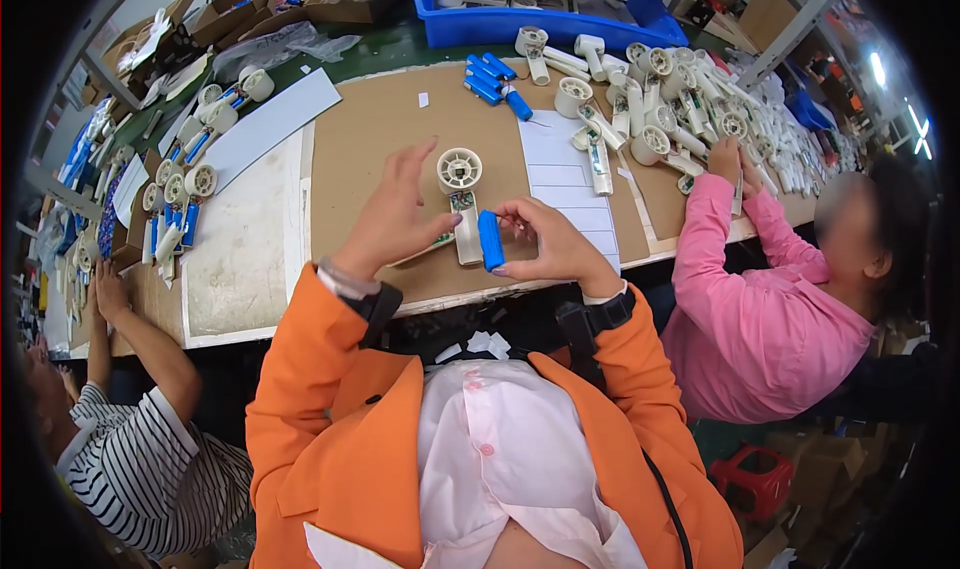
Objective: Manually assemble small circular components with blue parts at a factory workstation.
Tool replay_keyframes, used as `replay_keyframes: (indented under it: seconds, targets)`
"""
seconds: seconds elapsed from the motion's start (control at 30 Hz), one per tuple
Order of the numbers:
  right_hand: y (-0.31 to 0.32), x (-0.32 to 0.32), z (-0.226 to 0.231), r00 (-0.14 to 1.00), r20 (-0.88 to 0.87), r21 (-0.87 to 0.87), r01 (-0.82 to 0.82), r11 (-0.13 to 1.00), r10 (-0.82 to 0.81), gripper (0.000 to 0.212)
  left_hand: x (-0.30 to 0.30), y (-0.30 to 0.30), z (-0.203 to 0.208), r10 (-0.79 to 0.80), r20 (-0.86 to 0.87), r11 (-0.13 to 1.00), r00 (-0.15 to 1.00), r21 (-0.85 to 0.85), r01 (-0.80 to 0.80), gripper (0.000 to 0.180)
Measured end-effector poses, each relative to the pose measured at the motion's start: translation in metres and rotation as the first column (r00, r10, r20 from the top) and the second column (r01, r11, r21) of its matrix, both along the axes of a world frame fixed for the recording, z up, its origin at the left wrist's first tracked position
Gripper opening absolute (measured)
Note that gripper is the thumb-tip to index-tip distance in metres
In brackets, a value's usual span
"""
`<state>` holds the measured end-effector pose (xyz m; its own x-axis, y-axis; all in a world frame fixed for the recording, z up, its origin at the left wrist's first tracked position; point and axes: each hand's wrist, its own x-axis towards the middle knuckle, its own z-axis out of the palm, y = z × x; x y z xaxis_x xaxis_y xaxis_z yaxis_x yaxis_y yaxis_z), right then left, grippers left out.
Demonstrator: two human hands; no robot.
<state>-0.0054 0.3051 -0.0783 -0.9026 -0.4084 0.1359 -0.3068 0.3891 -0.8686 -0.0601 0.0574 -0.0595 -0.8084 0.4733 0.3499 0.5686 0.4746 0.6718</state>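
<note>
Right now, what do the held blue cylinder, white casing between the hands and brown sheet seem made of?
Blue cylinder: probably plastic wrap, from its slightly glossy skin; core hidden. White casing: likely moulded plastic, matte, given its even colour and spoked round end. Brown sheet: perhaps cardboard, dull and plain tan.

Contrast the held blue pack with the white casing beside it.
The pack is blue; the casing white. The pack is short and plain; the casing is longer, with a round spoked head. The right hand holds the pack; the casing lies on brown sheeting. Both are elongated.
</note>
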Motion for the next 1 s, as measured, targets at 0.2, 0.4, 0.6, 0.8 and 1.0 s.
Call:
replay_keyframes:
  seconds: [0.2, 0.4, 0.6, 0.8, 1.0]
  targets:
    - [-0.006, -0.018, -0.011, 0.998, -0.008, 0.07, -0.054, 0.996, 0.055, 0.065, -0.024, 0.015, -0.016, -0.148, 0.177, 0.96, 0.973, -0.212, 0.185, 0.099]
    - [-0.005, -0.022, -0.015, 0.997, 0.002, 0.072, -0.082, 0.994, 0.082, 0.066, -0.037, 0.016, -0.024, -0.227, 0.322, 0.941, 0.919, -0.172, 0.293, 0.098]
    - [-0.008, -0.024, -0.016, 0.994, -0.075, 0.139, -0.073, 0.988, 0.084, 0.067, -0.044, 0.015, -0.023, -0.265, 0.33, 0.938, 0.906, -0.13, 0.322, 0.098]
    - [-0.011, -0.024, -0.021, 0.982, -0.17, 0.134, -0.055, 0.989, 0.078, 0.066, -0.046, 0.016, -0.03, -0.252, 0.229, 0.942, 0.94, -0.166, 0.293, 0.095]
    - [-0.009, -0.019, -0.021, 0.962, -0.264, 0.19, -0.023, 0.981, 0.074, 0.067, -0.046, 0.018, -0.034, -0.246, 0.316, 0.946, 0.916, -0.13, 0.298, 0.094]
